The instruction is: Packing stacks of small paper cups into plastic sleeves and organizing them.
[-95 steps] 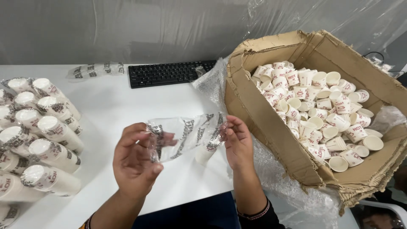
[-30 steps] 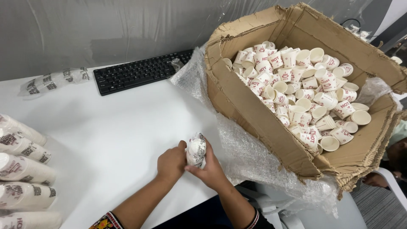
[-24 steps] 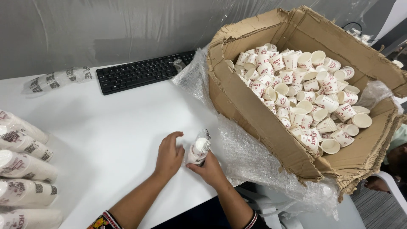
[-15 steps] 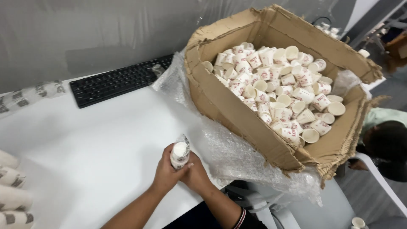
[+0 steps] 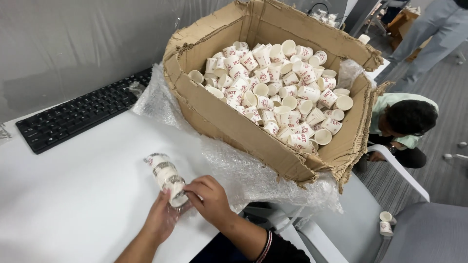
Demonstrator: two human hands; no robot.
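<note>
I see both hands at the near table edge closing up a wrapped stack of paper cups (image 5: 165, 178) lying on the white table (image 5: 73, 195): left hand (image 5: 161, 221) cups its near end w/ fingers curled round it, right hand (image 5: 209, 197) pinches the clear film there, so I judge we're at the sealing step. Next move prob. needs a firm twist or tuck of the loose film w/o crushing the rims. The torn cardboard box (image 5: 234, 122), on bubble wrap (image 5: 243, 170), is heaped w/ loose cups (image 5: 278, 97); keyboard (image 5: 78, 114) sits behind.
</note>
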